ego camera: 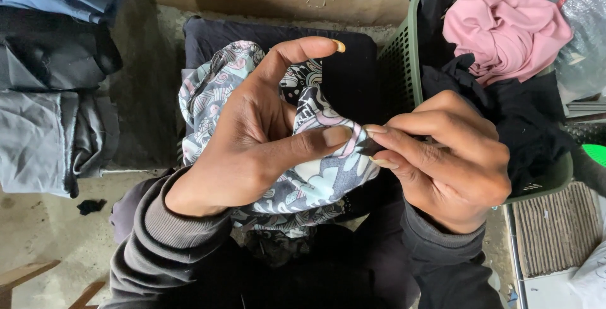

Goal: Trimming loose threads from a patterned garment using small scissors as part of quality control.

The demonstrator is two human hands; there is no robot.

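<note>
Inside green basket (pixel 409 63), pink garment (pixel 505 28)

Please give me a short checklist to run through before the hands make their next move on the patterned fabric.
1. Left hand has hold of the patterned fabric: ok, thumb pressed on it, index finger raised clear.
2. Right hand pinches the fabric's edge: ok, fingertips meet it beside the left thumb.
3. Anything held between the right fingertips, such as a needle: cannot tell, too small to see.
4. Fabric supported rather than dangling: ok, it is bunched over the lap.
5. Green basket close at the right side: ok, holding a pink garment and black clothes.
6. Grey clothes at the left stay apart from the hands: ok.
</note>
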